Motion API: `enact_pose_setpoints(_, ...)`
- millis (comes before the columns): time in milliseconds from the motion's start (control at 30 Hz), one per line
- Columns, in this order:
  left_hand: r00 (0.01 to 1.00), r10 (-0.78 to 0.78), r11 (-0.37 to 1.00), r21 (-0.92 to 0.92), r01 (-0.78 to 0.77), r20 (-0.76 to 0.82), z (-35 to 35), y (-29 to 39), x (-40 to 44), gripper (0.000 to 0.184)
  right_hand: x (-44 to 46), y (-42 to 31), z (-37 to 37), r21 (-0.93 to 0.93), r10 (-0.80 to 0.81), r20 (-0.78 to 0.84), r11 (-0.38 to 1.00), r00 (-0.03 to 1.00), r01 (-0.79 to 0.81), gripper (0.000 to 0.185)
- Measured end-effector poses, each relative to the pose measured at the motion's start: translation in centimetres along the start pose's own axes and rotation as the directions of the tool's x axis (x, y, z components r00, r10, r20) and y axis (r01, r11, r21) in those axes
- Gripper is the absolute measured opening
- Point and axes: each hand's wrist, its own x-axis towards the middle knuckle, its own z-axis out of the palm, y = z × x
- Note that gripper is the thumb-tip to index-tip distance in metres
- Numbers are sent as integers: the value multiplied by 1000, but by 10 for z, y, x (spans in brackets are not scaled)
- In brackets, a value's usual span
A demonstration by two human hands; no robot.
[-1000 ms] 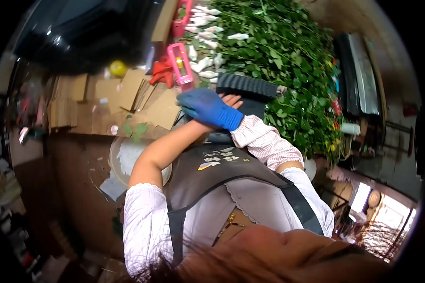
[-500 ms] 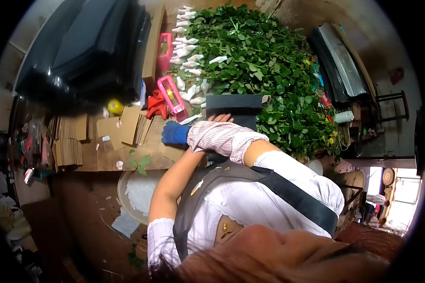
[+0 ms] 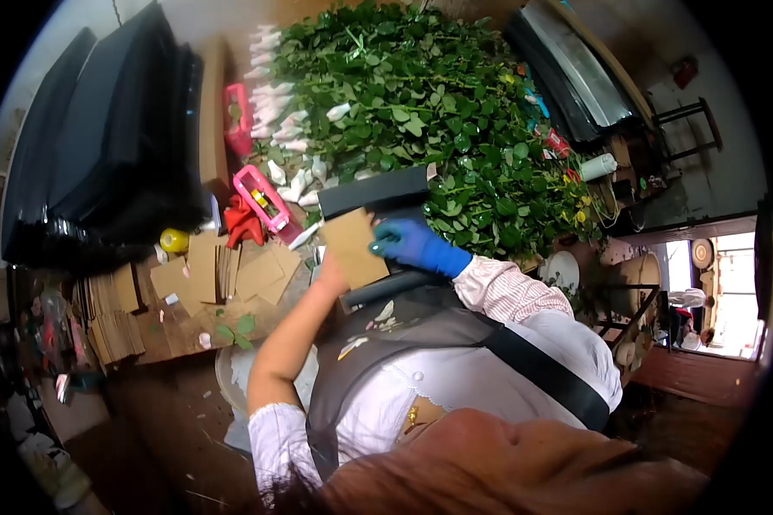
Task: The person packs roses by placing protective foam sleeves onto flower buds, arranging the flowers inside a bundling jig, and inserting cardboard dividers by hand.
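Note:
A small brown cardboard piece is held up in front of my body. My bare left hand grips its left side, with some fingers hidden behind the card. My right hand, in a blue glove, has its fingers closed at the card's right edge. Just beyond both hands lies a black ribbed sheet with a raised strip, partly covered by the card. Past it are many leafy green stems, their white-wrapped flower heads pointing left.
Left of my hands are loose cardboard pieces, a red star-shaped object, a pink tape dispenser and a yellow tape roll. Stacked black sheets stand at the far left. A white roll sits at the right.
My arms have uncrossed. The gloved right hand has moved from the left over to the right, and a cardboard piece is now between both hands. The view has shifted right.

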Motion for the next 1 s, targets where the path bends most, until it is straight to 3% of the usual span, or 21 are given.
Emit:
enact_pose_setpoints(33, 969, -197, 889, -390, 242, 152, -2, 1, 2, 44, -6, 12, -4, 83, 200, 10, 976, 980, -200, 31)
enact_pose_setpoints(100, 995, 102, 995, -15, -102, -11, -8, -1, 7, 40, -2, 29, -9, 184, 388, 84, 899, 918, -397, 34)
enact_pose_setpoints(167, 992, 90, 996, -13, -90, 89, 0, -9, -3, 44, 12, 35, -6, 136, 397, 144, 899, 906, -416, 32)
enact_pose_setpoints(267, 996, 8, 1000, 1, -8, 91, -15, -14, -15, 46, 24, 42, -2, 79, 428, 168, 892, 888, -444, 32)
enact_pose_setpoints(433, 960, -215, 969, 87, 233, -178, -50, -3, -46, 51, 22, 38, -2, -91, 433, 120, 901, 893, -424, 35)
enact_pose_setpoints(533, 987, -126, 988, -100, 116, -96, -77, 28, -19, 47, 19, 45, 4, 2, 428, 105, 902, 898, -431, 37)
enact_pose_setpoints(633, 983, -179, 979, -97, 182, 37, -54, 32, -5, 30, 19, 49, 1, -263, 340, 98, 915, 935, -305, 43)
enact_pose_setpoints(700, 980, -190, 978, -75, 194, 52, -52, 29, -4, 23, 15, 27, -9, -639, 307, 120, 752, 944, -163, 53)
enact_pose_setpoints(767, 977, -199, 978, -52, 203, 77, -52, 30, -3, 22, 9, -6, -39, -511, 105, 162, 859, 981, -8, 32)
enact_pose_setpoints(833, 975, -203, 977, -43, 207, 86, -53, 33, -1, 22, 22, -6, -78, -258, -138, -175, 962, 975, 90, 28)
enact_pose_setpoints(900, 977, -191, 980, -38, 196, 93, -55, 33, 1, 23, 49, -24, -136, -401, -116, -464, 912, 878, -91, 34)
enact_pose_setpoints(967, 976, -190, 980, -35, 195, 102, -58, 35, 2, 24, 95, 34, -189, -808, -524, -543, 540, 656, -238, 39)
enact_pose_setpoints(1000, 976, -190, 980, -35, 194, 103, -58, 36, 3, 24, 107, 56, -203, -845, -525, -531, 385, 666, -370, 39)
